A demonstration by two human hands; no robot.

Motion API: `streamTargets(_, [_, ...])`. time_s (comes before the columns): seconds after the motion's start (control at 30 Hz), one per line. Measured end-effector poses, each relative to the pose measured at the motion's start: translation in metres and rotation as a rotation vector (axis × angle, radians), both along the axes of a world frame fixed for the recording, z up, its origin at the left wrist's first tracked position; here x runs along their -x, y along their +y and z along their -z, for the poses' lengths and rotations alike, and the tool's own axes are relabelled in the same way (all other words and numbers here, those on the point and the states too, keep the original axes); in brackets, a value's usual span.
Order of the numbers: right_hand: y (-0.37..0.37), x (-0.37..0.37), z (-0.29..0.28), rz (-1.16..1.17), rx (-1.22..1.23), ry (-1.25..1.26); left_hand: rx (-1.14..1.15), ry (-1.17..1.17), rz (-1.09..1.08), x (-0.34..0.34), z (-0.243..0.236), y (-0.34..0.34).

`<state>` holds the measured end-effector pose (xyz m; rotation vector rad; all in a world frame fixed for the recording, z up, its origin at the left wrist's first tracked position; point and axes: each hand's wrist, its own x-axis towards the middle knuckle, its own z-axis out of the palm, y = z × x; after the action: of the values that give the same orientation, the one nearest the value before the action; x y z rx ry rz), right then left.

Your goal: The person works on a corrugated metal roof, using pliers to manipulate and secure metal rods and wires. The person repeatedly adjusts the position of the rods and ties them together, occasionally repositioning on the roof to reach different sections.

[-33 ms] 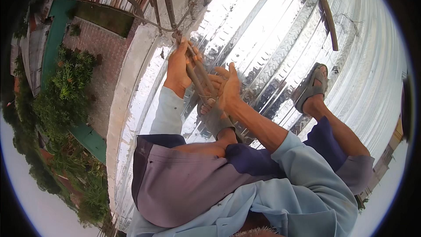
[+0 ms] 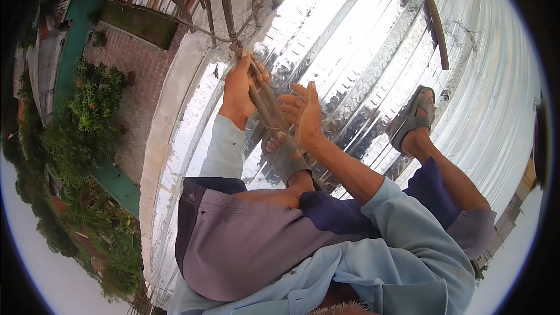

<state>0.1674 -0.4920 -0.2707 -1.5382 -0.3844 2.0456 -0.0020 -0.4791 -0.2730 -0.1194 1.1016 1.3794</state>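
Note:
Two rusty steel rods (image 2: 267,105), bound with thin wire, run from the rebar cage down toward my sandaled foot (image 2: 287,162). My left hand (image 2: 236,88) grips them near the upper end, beside a tied joint (image 2: 236,48). My right hand (image 2: 300,114) is just right of the rods, with its fingers spread and bent toward them; whether a fingertip touches a rod is unclear. Shiny corrugated metal sheet (image 2: 350,41) lies underneath.
A concrete ledge (image 2: 160,134) with upright rebar (image 2: 224,0) runs along the left, with a drop to paving (image 2: 134,52) and trees (image 2: 81,111) beyond. A curved dark rod (image 2: 437,29) lies at upper right. My other sandaled foot (image 2: 414,119) rests on the sheeting.
My right hand's fingers have shifted slightly. The rest differs only by a small shift of the view.

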Motion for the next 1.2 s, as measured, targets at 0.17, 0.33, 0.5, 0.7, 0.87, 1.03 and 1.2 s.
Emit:
streamTargets(0.17, [0.008, -0.020, -0.014, -0.588, -0.941, -0.363, 0.078, -0.001, -0.078, -0.011, -0.015, 0.012])
streamTargets(0.33, [0.046, -0.051, -0.008, -0.726, -0.173, 0.164, 0.001, -0.077, 0.013, -0.006, -0.023, 0.003])
streamTargets(0.5, [0.057, -0.071, 0.001, -0.504, 0.306, 0.621, 0.001, -0.210, 0.038, -0.008, 0.019, 0.000])
streamTargets(0.7, [0.073, -0.072, -0.032, -0.991, -0.095, -0.229, -0.074, 0.023, -0.246, -0.007, -0.008, -0.028])
streamTargets(0.87, [0.113, -0.068, -0.051, -1.453, -0.766, -0.650, -0.203, 0.217, -0.369, 0.018, -0.038, -0.047])
streamTargets(1.03, [0.203, -0.092, -0.086, -1.650, -1.075, -0.925, -0.217, 0.209, -0.479, 0.036, -0.057, -0.047])
streamTargets(1.2, [0.175, -0.026, -0.132, -1.388, -0.910, -0.716, -0.280, 0.128, -0.481, 0.015, -0.070, -0.024])
